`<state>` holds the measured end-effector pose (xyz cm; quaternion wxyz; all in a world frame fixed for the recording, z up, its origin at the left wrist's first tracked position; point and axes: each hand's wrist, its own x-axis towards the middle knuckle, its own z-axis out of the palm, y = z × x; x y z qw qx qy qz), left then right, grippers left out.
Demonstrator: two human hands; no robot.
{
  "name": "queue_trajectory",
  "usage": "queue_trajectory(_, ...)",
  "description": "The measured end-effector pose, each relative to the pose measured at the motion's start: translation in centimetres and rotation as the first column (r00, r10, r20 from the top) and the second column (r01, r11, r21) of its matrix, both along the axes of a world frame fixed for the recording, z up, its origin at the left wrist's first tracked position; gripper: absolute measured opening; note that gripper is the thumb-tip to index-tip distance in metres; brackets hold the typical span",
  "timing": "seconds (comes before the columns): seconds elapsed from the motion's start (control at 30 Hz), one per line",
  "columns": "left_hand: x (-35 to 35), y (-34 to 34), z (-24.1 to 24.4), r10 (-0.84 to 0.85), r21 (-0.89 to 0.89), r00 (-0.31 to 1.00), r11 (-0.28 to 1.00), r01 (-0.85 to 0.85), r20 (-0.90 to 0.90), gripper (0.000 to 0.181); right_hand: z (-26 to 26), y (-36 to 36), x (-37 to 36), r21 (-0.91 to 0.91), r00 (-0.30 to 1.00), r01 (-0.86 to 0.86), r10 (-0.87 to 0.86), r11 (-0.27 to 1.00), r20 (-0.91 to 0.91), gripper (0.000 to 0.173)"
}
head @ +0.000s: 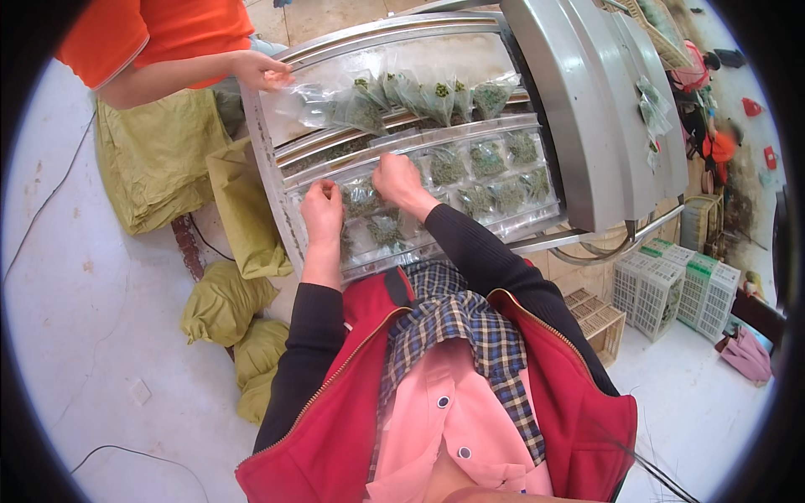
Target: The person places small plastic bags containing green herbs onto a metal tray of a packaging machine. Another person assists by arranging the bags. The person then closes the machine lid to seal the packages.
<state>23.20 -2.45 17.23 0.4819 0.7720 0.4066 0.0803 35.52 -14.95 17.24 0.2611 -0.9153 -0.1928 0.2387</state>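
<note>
My left hand [323,207] has its fingers pinched at the top edge of a clear plastic bag at the left end of the machine's lower bed. My right hand [397,179] is curled over the sealing bar [503,126], at the mouth of a bag of green plant pieces [360,196]. What its fingers hold is hidden. Two rows of filled clear bags [487,157] lie flat to the right, on the metal bed of what looks like a vacuum sealing machine. Above them, open-topped bags [440,100] of the same green pieces lie along the upper bed.
A co-worker's hand [261,70] reaches over the upper bed's left corner. The raised steel lid [585,113] stands at the right with a small bag [654,110] on it. Yellow-green woven sacks [157,157] lie left; plastic crates [648,289] stand lower right. Other people are farther off.
</note>
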Motion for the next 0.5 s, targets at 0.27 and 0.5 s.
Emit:
queue_trajectory(0.27,-0.2,-0.3,-0.6,-0.011,-0.007,0.999,1.0,0.011,-0.04,0.021,0.9,-0.4,-0.2,-0.002,0.999,-0.033,0.033,0.999,0.039,0.024)
queue_trajectory(0.5,0.3,0.1,-1.7,-0.01,0.14,1.0,0.99,0.014,-0.026,0.017,-0.6,-0.1,0.3,0.059,1.0,0.022,-0.022,0.998,0.011,0.023)
